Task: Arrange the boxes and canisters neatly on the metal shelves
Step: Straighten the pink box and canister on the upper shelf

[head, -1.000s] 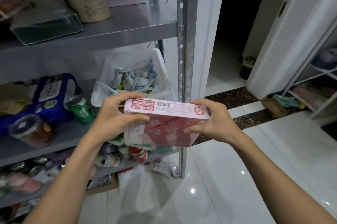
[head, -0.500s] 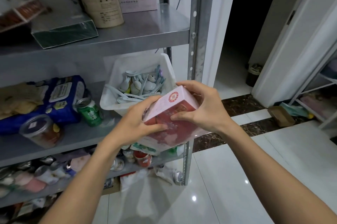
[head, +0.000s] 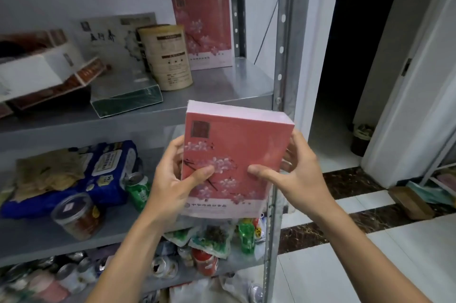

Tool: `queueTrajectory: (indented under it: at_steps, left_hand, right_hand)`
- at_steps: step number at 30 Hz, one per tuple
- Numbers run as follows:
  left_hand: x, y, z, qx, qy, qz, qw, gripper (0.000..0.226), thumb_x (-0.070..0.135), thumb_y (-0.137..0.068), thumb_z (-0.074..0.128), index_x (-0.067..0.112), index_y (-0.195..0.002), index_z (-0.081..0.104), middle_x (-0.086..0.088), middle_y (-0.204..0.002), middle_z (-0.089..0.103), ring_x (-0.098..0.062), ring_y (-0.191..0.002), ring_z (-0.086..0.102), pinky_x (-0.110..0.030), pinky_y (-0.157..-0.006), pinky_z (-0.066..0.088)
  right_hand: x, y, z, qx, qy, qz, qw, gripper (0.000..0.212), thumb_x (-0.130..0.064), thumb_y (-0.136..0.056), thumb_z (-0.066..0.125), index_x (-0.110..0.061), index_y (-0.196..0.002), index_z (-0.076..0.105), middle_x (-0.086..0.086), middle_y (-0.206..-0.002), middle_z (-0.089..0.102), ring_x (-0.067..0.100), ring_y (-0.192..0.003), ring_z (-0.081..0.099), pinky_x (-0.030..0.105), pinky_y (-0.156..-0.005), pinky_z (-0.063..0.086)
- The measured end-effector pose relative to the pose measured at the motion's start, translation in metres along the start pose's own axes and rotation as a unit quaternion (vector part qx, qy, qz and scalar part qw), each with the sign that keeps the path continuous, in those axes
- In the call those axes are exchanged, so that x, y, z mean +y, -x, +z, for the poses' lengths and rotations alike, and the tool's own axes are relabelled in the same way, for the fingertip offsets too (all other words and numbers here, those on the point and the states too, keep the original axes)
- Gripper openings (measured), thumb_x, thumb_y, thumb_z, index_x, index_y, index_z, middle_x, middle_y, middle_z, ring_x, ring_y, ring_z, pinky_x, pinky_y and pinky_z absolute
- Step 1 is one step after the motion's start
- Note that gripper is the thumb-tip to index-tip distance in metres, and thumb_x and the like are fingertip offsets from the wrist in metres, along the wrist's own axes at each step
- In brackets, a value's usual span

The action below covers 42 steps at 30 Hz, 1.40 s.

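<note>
I hold a pink box with a blossom print (head: 234,152) upright in front of the metal shelves, its printed face toward me. My left hand (head: 172,184) grips its left edge, thumb on the front. My right hand (head: 298,174) grips its right edge, thumb pressed on the front. The box's top sits just below the front edge of the upper shelf (head: 222,90). A matching pink box (head: 202,28) stands upright at the back right of that shelf. Beside it stands a beige canister (head: 170,58), with a green flat box (head: 125,95) in front.
White and red boxes (head: 42,70) lie tilted at the upper shelf's left. The middle shelf carries a blue package (head: 106,171), a green can (head: 138,189) and a clear jar (head: 76,216). Cans and packets crowd the lower shelf. The steel upright (head: 281,80) stands at right, a doorway beyond.
Both hands turned the pink box from lying flat to standing upright with its front toward me and raised it toward the upper shelf. My view tilted upward.
</note>
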State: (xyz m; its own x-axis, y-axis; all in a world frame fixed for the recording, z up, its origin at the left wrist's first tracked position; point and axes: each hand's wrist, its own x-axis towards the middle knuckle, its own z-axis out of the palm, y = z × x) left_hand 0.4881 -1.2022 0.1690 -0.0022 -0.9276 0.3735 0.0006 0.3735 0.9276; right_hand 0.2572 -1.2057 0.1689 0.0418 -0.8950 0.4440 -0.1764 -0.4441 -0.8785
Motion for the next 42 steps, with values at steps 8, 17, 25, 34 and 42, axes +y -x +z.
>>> queueTrajectory:
  at_steps: [8,17,25,34,42]
  left_hand:
    - [0.052,-0.038,0.002,0.068,0.050,0.057,0.995,0.068,0.031,-0.064,0.086,0.029,-0.124,0.054,0.003,-0.112,0.071,-0.021,-0.105,0.068,-0.035,-0.080,0.057]
    - [0.101,-0.092,0.009,0.063,0.069,0.109,0.990,0.075,0.022,-0.076,0.075,0.028,-0.142,0.040,0.002,-0.118,0.069,-0.021,-0.107,0.068,-0.036,-0.080,0.058]
    - [0.111,-0.142,0.005,0.073,-0.067,0.102,0.990,0.069,0.034,-0.081,0.076,0.025,-0.142,0.045,0.010,-0.112,0.069,-0.001,-0.095,0.068,-0.022,-0.076,0.059]
    - [0.103,-0.173,-0.047,0.088,-0.331,0.165,0.925,0.054,0.022,-0.086,0.072,0.048,-0.129,0.050,0.023,-0.135,0.046,-0.007,-0.133,0.037,-0.036,-0.109,0.031]
    - [0.097,-0.217,-0.078,0.060,-0.512,0.135,0.846,0.076,0.037,-0.084,0.073,0.031,-0.149,0.035,0.003,-0.158,0.028,-0.020,-0.147,0.020,-0.047,-0.117,0.017]
  right_hand:
    - [-0.045,-0.040,0.013,-0.019,-0.025,-0.066,0.997,0.105,-0.029,-0.064,0.091,-0.033,-0.150,0.032,-0.016,-0.129,0.060,0.000,-0.119,0.058,0.027,-0.094,0.055]
    - [-0.095,-0.101,0.002,0.027,-0.018,-0.123,0.992,0.099,-0.026,-0.058,0.092,-0.034,-0.144,0.044,-0.010,-0.113,0.070,0.006,-0.102,0.068,0.029,-0.084,0.059]
    - [-0.093,-0.147,0.008,0.060,0.002,-0.121,0.991,0.098,-0.015,-0.065,0.091,-0.031,-0.148,0.040,-0.013,-0.111,0.069,0.001,-0.098,0.067,0.028,-0.082,0.060]
    - [-0.071,-0.175,0.016,0.091,-0.001,-0.067,0.994,0.103,-0.022,-0.069,0.086,-0.031,-0.154,0.028,-0.007,-0.117,0.067,0.007,-0.101,0.067,0.042,-0.091,0.058]
    - [-0.067,-0.176,0.033,0.052,-0.004,-0.074,0.996,0.110,-0.024,-0.083,0.076,-0.044,-0.154,-0.005,-0.006,-0.150,0.041,0.011,-0.130,0.047,0.041,-0.114,0.037]
